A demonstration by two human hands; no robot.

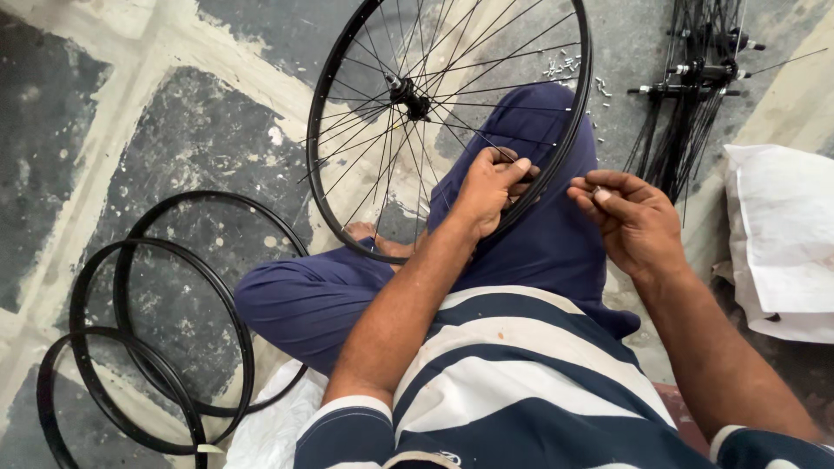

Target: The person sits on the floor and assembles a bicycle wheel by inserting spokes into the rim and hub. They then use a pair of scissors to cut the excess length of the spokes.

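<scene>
Your left hand gripped the stiff, light black spoked bicycle wheel by its rim, while your right hand pinched something tiny.

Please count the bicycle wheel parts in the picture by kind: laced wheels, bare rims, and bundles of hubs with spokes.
Laced wheel, at the left hand: 1
Bare black rims on the floor: 3
Bundle of hubs with spokes: 1
Total: 5

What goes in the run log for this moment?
left hand: grips wheel rim | right hand: pinches small part | spare rims: on floor
</scene>
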